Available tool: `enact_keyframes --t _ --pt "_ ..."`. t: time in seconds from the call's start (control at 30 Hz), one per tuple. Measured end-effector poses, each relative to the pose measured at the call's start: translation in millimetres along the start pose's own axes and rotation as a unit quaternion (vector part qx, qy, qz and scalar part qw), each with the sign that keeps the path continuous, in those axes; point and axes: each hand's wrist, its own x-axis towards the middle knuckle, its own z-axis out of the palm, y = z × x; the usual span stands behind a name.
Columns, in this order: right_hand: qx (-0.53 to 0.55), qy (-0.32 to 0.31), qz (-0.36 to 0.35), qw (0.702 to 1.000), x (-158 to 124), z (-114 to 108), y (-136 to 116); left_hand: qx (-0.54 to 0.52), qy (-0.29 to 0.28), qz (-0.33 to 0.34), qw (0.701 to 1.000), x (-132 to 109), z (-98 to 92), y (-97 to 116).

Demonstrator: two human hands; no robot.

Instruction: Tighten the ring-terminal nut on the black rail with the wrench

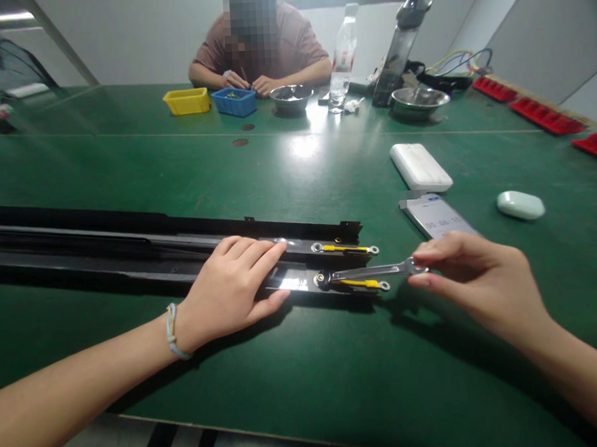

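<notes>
A long black metal rail assembly [104, 250] lies across the green table [306, 370], its right end near the middle. My left hand [232, 287] rests flat on that end, fingers stretched out and pressing it down. Two short yellow-sleeved wires with ring terminals [350, 249] are fixed at the rail's end. My right hand [476, 277] pinches the handle of a small silver wrench [376, 271], whose far end sits on a fastener at the rail's end.
A phone [441, 219], a white power bank [419, 167] and a white earbud case [520, 205] lie to the right. Across the table a person works beside yellow [187, 101] and blue [233, 101] bins, metal bowls [417, 102] and bottles. Red trays [548, 118] line the right edge.
</notes>
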Motion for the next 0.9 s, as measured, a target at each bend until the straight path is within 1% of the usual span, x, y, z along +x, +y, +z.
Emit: enact_keyframes --t 0.1,0.2,0.33,0.43,0.53,0.7,0.83,0.9 --pt "-0.002 0.024 0.05 0.998 2.6 -0.6 6.5 -0.002 0.001 0.0 1.0 -1.7 -0.6 2.9" --pt "0.023 0.032 0.099 0.994 5.4 2.3 12.4 -0.003 0.002 0.0 1.0 -3.2 -1.9 3.3" --pt "0.055 0.028 0.123 0.991 7.0 2.9 16.3 -0.005 0.001 0.002 1.0 -4.2 -3.4 2.9" --pt "0.076 0.001 0.109 0.991 6.4 -0.9 15.5 -0.004 0.002 0.002 1.0 -3.7 -3.8 2.9" --pt "0.1 -0.031 0.075 0.992 5.9 -3.3 12.8 -0.004 0.001 0.001 1.0 -1.9 -3.2 1.4" --pt "0.159 -0.089 0.031 0.983 7.8 0.3 10.5 -0.003 0.001 0.0 1.0 2.1 -1.6 -3.4" --pt "0.162 -0.097 0.023 0.982 8.4 0.2 12.6 -0.002 0.001 -0.001 1.0 2.8 -0.4 -3.7" --pt "0.141 -0.076 0.026 0.987 7.6 -1.2 14.1 -0.001 0.0 -0.002 1.0 2.1 0.2 -2.2"
